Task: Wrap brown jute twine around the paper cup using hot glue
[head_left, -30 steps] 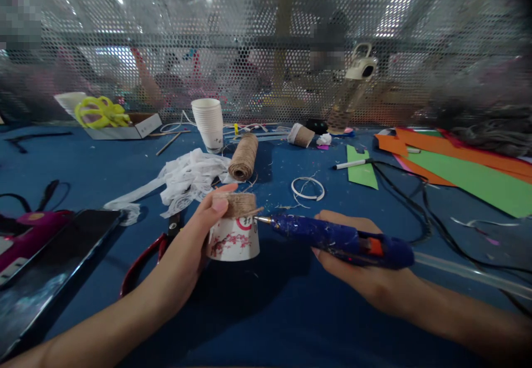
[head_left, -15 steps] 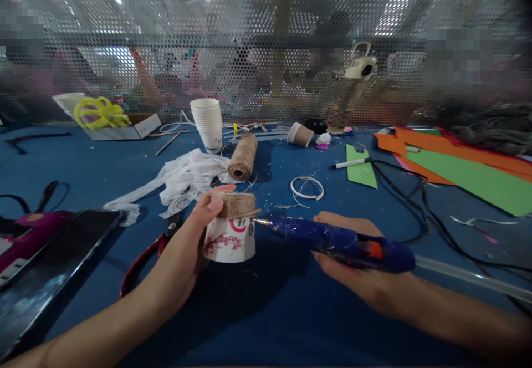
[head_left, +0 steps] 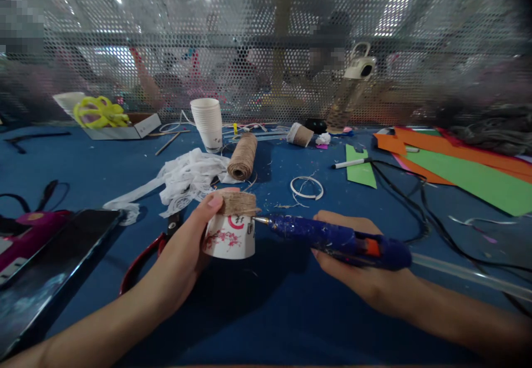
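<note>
My left hand (head_left: pixel 183 251) grips an upside-down white paper cup (head_left: pixel 229 238) with red flower print; brown jute twine (head_left: pixel 238 204) is wound around its upper part, and my thumb presses on the twine. My right hand (head_left: pixel 357 268) holds a blue glue gun (head_left: pixel 336 239) lying sideways, its metal tip touching the cup's right side just below the twine. A clear glue stick (head_left: pixel 469 273) sticks out of the gun's back toward the right.
On the blue table lie a jute twine spool (head_left: pixel 243 156), white lace (head_left: pixel 183 179), a stack of paper cups (head_left: pixel 206 124), red-handled pliers (head_left: pixel 143 257), a dark tablet (head_left: pixel 50 268), a marker (head_left: pixel 351 163), black cables (head_left: pixel 419 202), and green and orange paper sheets (head_left: pixel 469 174). A perforated metal screen (head_left: pixel 266 46) closes the back.
The cup has turned slightly in my left hand and shifted a little left and up. The glue gun tip stays against its side.
</note>
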Action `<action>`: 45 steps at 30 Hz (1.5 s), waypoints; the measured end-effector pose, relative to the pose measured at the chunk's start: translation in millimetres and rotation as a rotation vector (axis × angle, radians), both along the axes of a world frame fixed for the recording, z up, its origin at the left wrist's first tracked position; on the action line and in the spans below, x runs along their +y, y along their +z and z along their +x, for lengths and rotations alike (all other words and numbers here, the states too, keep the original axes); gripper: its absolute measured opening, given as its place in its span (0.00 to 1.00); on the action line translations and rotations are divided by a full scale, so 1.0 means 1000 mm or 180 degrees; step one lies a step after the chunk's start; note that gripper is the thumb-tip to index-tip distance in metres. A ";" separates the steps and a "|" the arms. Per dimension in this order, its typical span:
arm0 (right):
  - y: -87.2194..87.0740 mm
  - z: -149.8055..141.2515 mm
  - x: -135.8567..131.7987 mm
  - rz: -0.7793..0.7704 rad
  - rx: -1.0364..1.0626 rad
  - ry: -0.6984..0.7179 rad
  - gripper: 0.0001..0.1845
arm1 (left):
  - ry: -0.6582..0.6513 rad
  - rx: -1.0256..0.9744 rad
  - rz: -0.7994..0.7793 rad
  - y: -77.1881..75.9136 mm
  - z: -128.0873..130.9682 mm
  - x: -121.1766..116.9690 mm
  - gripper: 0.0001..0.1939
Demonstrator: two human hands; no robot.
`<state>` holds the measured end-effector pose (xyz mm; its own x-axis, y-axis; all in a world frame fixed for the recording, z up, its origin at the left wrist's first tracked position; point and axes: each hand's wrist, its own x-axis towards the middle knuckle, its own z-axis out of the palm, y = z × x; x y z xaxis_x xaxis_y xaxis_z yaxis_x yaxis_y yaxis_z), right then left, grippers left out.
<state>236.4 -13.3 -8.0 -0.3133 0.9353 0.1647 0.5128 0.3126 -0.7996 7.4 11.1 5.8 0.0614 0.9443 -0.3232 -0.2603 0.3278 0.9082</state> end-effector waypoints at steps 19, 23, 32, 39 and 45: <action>-0.013 -0.011 0.013 -0.0339 0.1350 -0.0389 0.12 | -0.0782 0.0144 -0.0080 -0.008 0.003 -0.007 0.21; -0.013 -0.014 0.014 -0.0492 0.1215 -0.0367 0.09 | -0.0889 0.0145 -0.0113 -0.007 0.001 -0.007 0.19; -0.012 -0.014 0.014 -0.0748 0.1329 -0.0170 0.09 | -0.0840 0.0151 -0.0111 -0.008 0.003 -0.007 0.19; -0.013 -0.010 0.012 -0.0740 0.1264 0.0181 0.14 | -0.0789 0.0332 -0.0021 -0.005 0.003 -0.008 0.20; -0.011 -0.011 0.013 -0.0814 0.1460 0.0260 0.14 | -0.0705 0.0254 0.0046 -0.009 0.002 -0.006 0.23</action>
